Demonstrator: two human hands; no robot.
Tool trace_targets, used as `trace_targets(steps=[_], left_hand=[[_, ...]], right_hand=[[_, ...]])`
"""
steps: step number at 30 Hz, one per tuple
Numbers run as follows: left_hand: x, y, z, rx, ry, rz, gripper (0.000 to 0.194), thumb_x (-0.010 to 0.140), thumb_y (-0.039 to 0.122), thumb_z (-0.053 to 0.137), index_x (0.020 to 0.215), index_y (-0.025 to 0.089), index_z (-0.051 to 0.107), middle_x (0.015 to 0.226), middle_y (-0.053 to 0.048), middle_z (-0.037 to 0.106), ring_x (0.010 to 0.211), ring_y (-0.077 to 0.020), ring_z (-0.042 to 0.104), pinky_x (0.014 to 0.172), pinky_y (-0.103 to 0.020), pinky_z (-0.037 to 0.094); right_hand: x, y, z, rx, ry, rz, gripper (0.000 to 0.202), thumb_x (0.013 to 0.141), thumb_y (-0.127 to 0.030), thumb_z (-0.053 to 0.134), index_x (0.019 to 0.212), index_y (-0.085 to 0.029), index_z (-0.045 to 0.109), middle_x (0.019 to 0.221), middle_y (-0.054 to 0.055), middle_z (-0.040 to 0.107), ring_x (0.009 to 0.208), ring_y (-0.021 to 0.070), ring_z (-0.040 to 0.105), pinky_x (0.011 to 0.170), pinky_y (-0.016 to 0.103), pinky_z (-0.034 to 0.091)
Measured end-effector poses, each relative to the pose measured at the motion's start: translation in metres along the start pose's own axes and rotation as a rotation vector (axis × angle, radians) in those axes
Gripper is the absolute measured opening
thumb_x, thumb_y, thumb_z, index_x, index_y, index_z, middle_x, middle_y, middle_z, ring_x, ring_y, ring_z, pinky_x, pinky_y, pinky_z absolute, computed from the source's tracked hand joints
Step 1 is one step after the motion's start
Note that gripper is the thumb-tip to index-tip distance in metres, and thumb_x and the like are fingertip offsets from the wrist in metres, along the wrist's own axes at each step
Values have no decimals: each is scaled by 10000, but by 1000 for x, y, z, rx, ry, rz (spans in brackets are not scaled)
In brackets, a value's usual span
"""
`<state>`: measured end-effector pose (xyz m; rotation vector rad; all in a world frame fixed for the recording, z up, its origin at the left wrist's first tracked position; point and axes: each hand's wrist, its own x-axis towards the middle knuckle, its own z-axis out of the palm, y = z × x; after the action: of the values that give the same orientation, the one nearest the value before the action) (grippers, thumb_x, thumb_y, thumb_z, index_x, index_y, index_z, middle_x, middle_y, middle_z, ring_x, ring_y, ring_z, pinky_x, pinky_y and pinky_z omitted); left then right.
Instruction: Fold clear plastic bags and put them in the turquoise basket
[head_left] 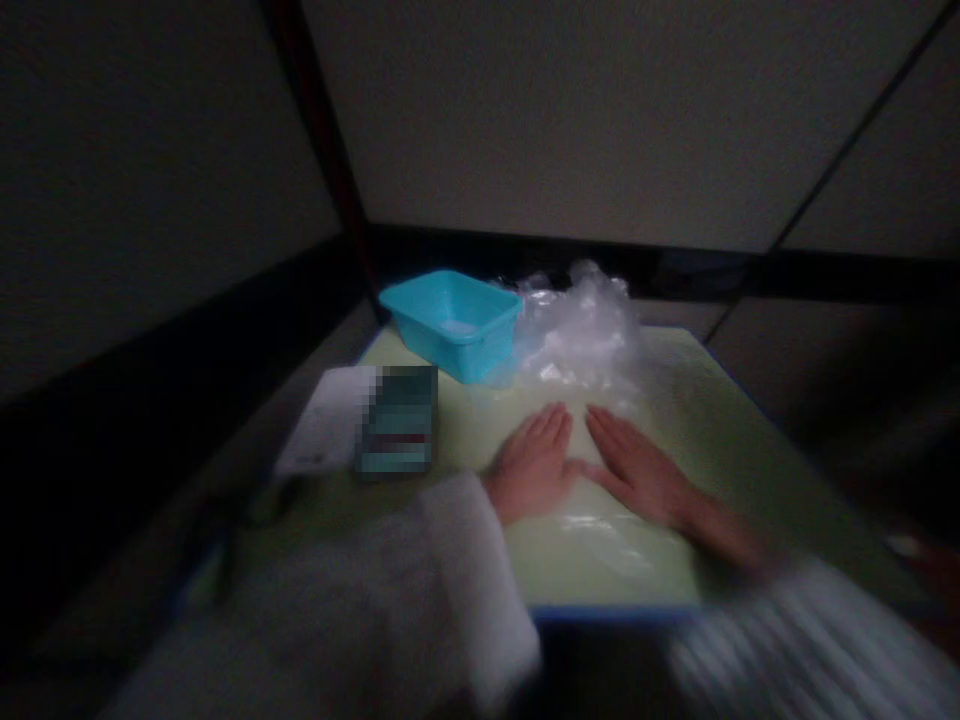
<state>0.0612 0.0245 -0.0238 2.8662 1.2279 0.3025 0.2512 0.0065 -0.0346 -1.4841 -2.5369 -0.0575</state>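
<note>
Both of my hands lie flat on a sheet of clear plastic (607, 550) spread over the pale yellow-green table. My left hand (534, 462) rests with its fingers stretched out, pointing away from me. Close beside it, my right hand (637, 465) is also flat, with its fingers pointing forward and to the left. The two thumbs meet or nearly meet between them. Beyond my fingertips the clear plastic bunches up into a crumpled, shiny heap (581, 330). The picture is dim and somewhat blurred.
A turquoise plastic basin (480, 352) stands at the back of the table (742, 480), left of the heap, with something pale inside. White paper (326, 420) and a pixelated dark green item (397, 425) lie at the left. Partition walls (562, 120) rise behind the table.
</note>
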Motion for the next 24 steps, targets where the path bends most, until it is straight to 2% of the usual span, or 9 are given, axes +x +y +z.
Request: trace_targets(steps=[4, 9, 19, 24], left_hand=[[-5, -9, 11, 14, 33, 14, 591, 971, 424, 272, 1398, 23, 349, 1500, -185, 307, 1403, -261, 265, 1143, -393, 212], [-15, -24, 7, 3, 73, -26, 584, 954, 448, 352, 1400, 71, 366, 1503, -154, 318, 1400, -259, 276, 1138, -399, 229], [-31, -56, 1, -13, 42, -60, 604, 925, 476, 442, 1399, 106, 382, 1498, -168, 323, 1393, -317, 275, 1114, -452, 263], [-36, -63, 0, -26, 31, -63, 615, 919, 480, 458, 1400, 106, 376, 1503, -178, 307, 1398, -329, 255, 1113, -465, 264]], right_hand=[[-5, 3, 8, -4, -1, -11, 754, 943, -589, 272, 1445, -28, 309, 1496, 212, 274, 1397, 280, 253, 1130, 459, 263], [-7, 2, 2, -10, -17, -16, 808, 932, -622, 238, 1442, 2, 296, 1504, 216, 253, 1405, 286, 228, 1140, 444, 243], [-22, 14, -1, -6, 29, 20, 756, 935, -610, 265, 1473, -79, 256, 1506, 184, 278, 1399, 283, 243, 1128, 466, 263], [-34, 23, -2, -18, 58, 23, 731, 941, -593, 270, 1487, -111, 219, 1497, 177, 302, 1391, 288, 260, 1118, 493, 275]])
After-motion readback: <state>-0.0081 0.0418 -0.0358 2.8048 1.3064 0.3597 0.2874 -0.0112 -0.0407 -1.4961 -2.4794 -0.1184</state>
